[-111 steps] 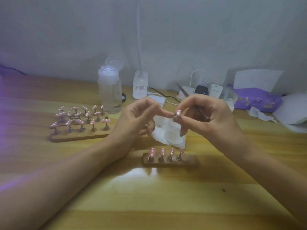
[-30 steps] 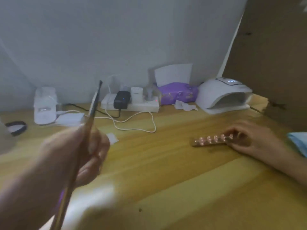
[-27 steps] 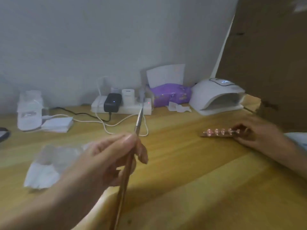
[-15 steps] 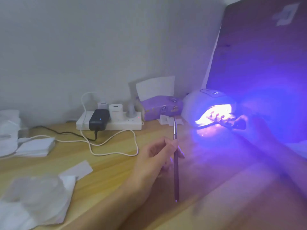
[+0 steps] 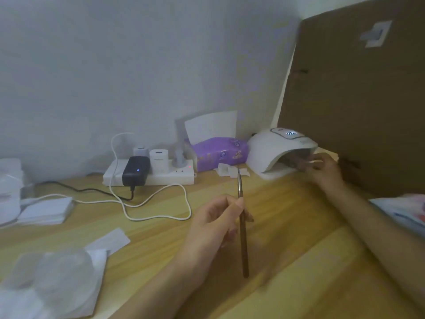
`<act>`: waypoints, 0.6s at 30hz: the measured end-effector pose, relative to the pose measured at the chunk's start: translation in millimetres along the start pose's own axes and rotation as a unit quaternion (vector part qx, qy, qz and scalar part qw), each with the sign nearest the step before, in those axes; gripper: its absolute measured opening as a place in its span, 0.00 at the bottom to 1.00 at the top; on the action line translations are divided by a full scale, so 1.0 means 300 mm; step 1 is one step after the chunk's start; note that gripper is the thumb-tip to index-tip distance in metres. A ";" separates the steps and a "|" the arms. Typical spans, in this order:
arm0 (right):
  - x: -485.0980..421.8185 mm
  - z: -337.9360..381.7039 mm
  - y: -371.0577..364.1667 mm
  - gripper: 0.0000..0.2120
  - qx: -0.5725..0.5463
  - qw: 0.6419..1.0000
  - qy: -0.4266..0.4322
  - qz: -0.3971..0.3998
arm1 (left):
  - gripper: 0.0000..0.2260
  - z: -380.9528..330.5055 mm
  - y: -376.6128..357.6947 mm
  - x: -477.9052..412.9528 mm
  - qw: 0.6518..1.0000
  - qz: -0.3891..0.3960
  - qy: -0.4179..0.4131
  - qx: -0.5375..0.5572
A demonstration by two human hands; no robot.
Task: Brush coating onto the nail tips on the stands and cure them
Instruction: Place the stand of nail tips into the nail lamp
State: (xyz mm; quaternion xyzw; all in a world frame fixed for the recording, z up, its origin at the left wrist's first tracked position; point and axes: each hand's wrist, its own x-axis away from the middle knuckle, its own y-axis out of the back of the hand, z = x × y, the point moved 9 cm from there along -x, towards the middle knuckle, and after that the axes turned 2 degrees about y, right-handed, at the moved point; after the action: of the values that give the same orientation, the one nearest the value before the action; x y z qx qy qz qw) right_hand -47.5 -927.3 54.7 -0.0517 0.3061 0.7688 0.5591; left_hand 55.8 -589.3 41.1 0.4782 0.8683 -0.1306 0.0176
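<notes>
**Nail stand (image 5: 296,161) at the lamp's mouth, brush held apart**

Head view: The nail stand showed only as a dark, blurred strip inside the opening of the white curing lamp (image 5: 273,149), just ahead of the right hand's (image 5: 323,172) fingertips. That hand lay on the wooden table (image 5: 299,229) with fingers bent toward the stand. Blur hid whether they pinched it or merely touched it, so I cannot tell the grip there. The nail tips on the stand could not be made out. The lamp's top display was lit.

The left hand (image 5: 212,226) pinched a thin brush (image 5: 243,240) between thumb and fingers. The brush stood nearly upright, its metal tip above the pinch and its brown handle hanging below. The lamp was beyond this grip and to its right, well apart.

Past the brush tip sat a purple tissue pack (image 5: 220,153). Left of it was a white power strip (image 5: 161,176) with a black adapter (image 5: 135,172). A white cable (image 5: 158,217) looped left of the pinch. A brown cardboard panel (image 5: 358,100) rose behind the right hand.
</notes>
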 end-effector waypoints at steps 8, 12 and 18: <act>-0.060 0.297 -0.092 0.29 0.207 0.958 0.200 0.010 | 0.20 -0.015 0.008 0.038 1.000 -0.006 0.008 -0.012; -0.132 0.310 -0.170 0.32 0.289 0.938 0.178 0.065 | 0.16 -0.010 0.005 0.039 1.000 -0.002 0.012 -0.007; -0.128 0.313 -0.170 0.34 0.248 0.959 0.136 0.008 | 0.13 -0.008 0.007 0.031 1.000 0.005 -0.001 -0.019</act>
State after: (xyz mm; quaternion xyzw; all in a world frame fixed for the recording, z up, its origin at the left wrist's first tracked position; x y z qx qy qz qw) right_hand 36.9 -900.0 125.6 -0.0135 0.5607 0.6591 0.5010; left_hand 52.8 -580.0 41.5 0.4816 0.8685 -0.1142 0.0282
